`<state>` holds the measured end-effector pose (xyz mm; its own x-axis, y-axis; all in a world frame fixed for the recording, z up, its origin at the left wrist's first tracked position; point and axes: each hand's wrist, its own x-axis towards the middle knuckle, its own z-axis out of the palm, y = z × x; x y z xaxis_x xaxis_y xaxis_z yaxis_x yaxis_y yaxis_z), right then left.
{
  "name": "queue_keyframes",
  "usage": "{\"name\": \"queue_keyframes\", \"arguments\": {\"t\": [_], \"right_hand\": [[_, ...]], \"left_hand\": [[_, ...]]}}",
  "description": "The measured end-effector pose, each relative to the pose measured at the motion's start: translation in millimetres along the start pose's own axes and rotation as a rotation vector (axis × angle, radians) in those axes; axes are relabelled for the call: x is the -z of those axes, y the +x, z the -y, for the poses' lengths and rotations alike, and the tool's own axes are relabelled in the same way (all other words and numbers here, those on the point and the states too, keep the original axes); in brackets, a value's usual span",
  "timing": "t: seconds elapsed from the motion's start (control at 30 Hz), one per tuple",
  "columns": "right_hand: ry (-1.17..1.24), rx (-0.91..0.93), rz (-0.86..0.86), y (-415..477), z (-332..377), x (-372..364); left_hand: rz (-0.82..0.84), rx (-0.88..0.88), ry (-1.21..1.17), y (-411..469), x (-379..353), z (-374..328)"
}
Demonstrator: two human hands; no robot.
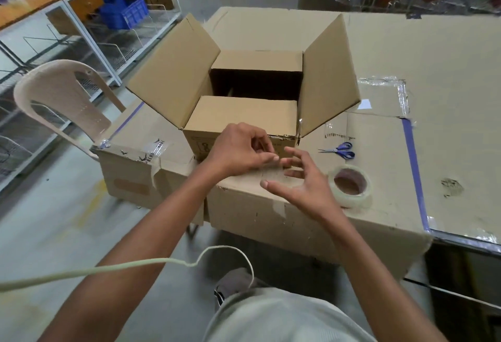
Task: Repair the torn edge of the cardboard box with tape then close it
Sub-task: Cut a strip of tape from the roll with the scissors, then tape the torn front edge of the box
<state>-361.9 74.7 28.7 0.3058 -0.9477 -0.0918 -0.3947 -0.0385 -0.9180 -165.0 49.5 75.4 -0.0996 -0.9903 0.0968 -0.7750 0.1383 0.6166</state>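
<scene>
**Both hands work a strip of clear tape at the box's near wall**

The left hand (238, 149) is curled, its fingertips pinched on the end of a clear tape strip (271, 172) that is hard to make out against the cardboard. The right hand (301, 181) is spread open at 4 o'clock from the left, its fingertips touching the same strip and its thumb stretched out toward the body. Both hands sit right in front of the near wall of the box (244, 92).

The box stands open on the worktop (447, 138), which is covered in cardboard sheets. Its left and right flaps stand up and lean outward; the near flap is folded in over the opening and the far flap tilts inward, leaving a dark gap between them. The top edge of the near wall looks ragged just at 1 o'clock from the left hand, toward the box's near right corner.

A tape roll (350, 185) lies flat on the worktop just at 3 o'clock from the right hand. Blue-handled scissors (340, 149) lie at 12 o'clock from the roll, closed, near the box's right flap.

A plastic chair (54, 92) stands on the floor at 9 o'clock from the box. A pale cord (108, 267) crosses below the left forearm.
</scene>
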Motion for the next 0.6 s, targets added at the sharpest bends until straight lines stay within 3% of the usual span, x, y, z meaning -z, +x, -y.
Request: {"name": "queue_keyframes", "arguments": {"t": [0.17,0.3,0.6], "right_hand": [[0.213,-0.104,-0.110,27,-6,-4],[0.281,-0.077,-0.204,35,-6,8],[0.413,-0.121,-0.341,64,-6,7]], "left_hand": [[-0.107,0.085,-0.307,18,9,27],[-0.206,0.198,-0.588,20,12,55],[-0.266,0.219,-0.733,22,-10,89]]}}
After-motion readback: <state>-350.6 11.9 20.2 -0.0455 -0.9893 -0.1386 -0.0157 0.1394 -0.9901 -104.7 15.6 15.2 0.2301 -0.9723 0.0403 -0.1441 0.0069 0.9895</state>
